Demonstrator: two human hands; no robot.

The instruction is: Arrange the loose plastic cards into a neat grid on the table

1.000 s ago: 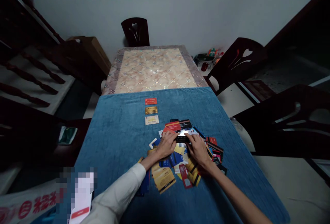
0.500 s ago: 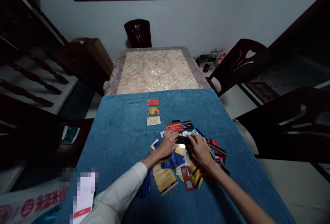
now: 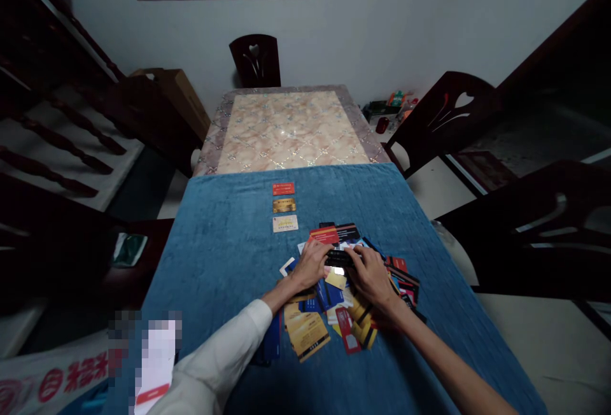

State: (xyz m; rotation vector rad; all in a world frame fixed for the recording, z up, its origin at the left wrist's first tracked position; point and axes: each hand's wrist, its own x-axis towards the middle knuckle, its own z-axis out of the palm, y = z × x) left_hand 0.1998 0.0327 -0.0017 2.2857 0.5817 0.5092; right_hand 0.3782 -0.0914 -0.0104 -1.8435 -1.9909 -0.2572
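Between my two hands a black card (image 3: 339, 258) is held by its short ends, above a loose pile of plastic cards. My left hand (image 3: 312, 262) pinches its left end, and my right hand (image 3: 370, 273) grips the right end. Beneath and around them lie mixed cards: a gold card (image 3: 308, 333), a red card (image 3: 348, 331), blue cards (image 3: 329, 294) and a red-and-gold card (image 3: 324, 235). Left of the pile's far side, a column holds a red card (image 3: 283, 189), a gold card (image 3: 284, 205) and a whitish card (image 3: 285, 223), laid flat and apart.
A blue cloth (image 3: 214, 230) covers the near part of the table; a patterned tablecloth (image 3: 291, 128) shows beyond it. Dark wooden chairs (image 3: 453, 109) stand around. At the lower left are a pale, partly pixelated object (image 3: 157, 358) and a white bag with red print (image 3: 62, 377).
Almost nothing differs. Both hands keep hold of the black card in the same place; the whole view has shifted very slightly.
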